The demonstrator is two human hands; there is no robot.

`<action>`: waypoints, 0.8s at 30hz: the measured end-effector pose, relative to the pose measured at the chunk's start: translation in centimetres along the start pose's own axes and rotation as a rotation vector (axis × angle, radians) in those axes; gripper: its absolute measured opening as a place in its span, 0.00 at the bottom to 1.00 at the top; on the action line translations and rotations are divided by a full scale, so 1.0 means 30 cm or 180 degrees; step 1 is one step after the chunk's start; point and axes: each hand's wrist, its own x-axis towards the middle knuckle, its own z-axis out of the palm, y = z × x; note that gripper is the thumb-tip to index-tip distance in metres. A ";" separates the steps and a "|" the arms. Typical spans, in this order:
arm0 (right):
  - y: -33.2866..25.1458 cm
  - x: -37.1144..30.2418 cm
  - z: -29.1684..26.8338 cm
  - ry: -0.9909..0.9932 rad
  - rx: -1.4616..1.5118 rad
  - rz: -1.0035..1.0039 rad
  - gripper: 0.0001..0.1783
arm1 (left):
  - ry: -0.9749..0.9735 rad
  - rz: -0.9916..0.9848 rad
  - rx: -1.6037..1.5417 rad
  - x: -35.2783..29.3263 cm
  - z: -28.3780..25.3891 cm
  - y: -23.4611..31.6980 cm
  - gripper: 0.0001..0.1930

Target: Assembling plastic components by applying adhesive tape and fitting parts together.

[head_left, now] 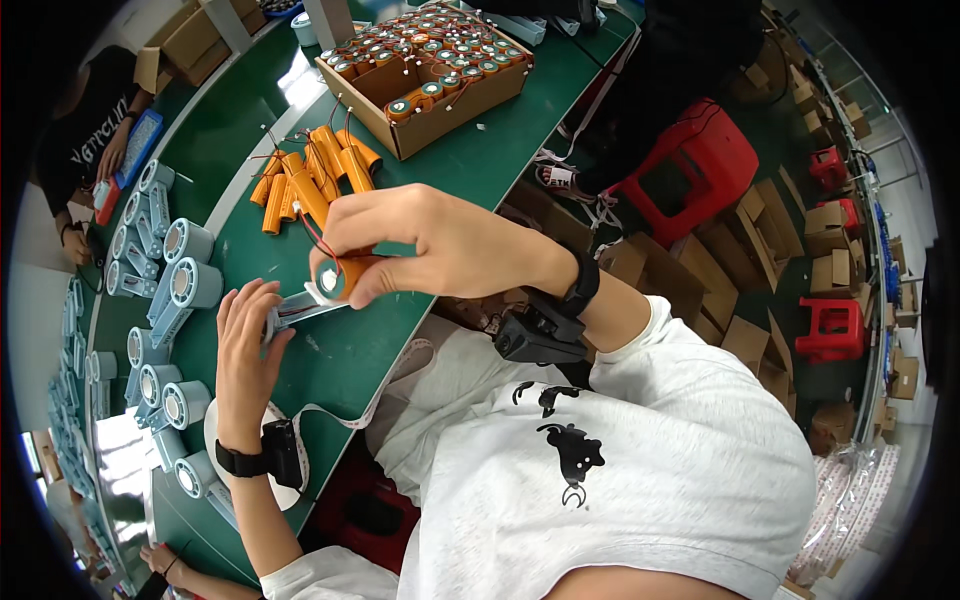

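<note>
Right hand: fingers closed round orange cylindrical battery pack, at pale-blue plastic housing's right end | left hand: fingers curled round housing's left end | risk: loose thin red wire could get pinched between them; slack grip could drop pack

To your right you have a large red stool, with a dark sneaker with white laces near its left side. Pieces of brown cardboard lie beside the stool, and a smaller red stool stands farther right. Near you on the right is a bundle of pale strips in clear plastic. At your far left, a person in a black T-shirt is beside a blue tray, near an open brown carton.
</note>
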 end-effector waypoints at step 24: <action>0.225 0.110 0.150 -0.0779 -0.0516 0.0150 0.08 | 0.0260 -0.0682 -0.1056 0.085 -0.001 0.003 0.11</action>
